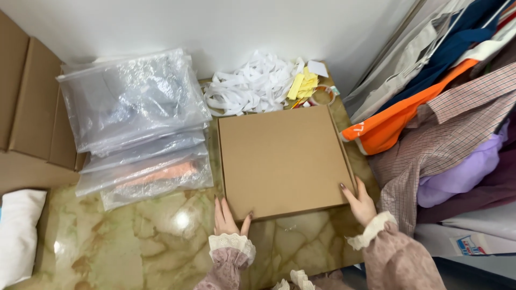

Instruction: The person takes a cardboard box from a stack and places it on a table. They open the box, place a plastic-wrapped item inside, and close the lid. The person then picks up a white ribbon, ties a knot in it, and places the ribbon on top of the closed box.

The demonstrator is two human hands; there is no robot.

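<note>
Here we are, looking straight down at a flat brown cardboard box (284,160) lying closed on a marbled, greenish-beige floor (161,247), and both hands are on it. The left hand (227,217) sits at the box's near left corner, fingers straight and pointing up along the floor beside the edge, thumb angled out to touch the near edge. The right hand (359,202) comes in at the near right corner, thumb laid on the top face, the other fingers pressed along the right side. Neither hand is clenched; both are flat and open, bracing the box between them rather than wrapping it. Lacy white cuffs over dusty-pink sleeves frame both wrists (dark polish on the nails, too).

Just left of the box, a stack of clear plastic bags (137,123) lies with folded garments inside, one showing orange. Behind the box, against the white wall, there's a heap of white strips (250,86) with some yellow paper slips (303,85) beside it. To the right, hanging clothes (446,123) crowd in, an orange piece and a checked shirt nearest the box. Far left, flat cardboard sheets (29,107) lean by the wall, and a white cushion (19,233) rests at the edge.
</note>
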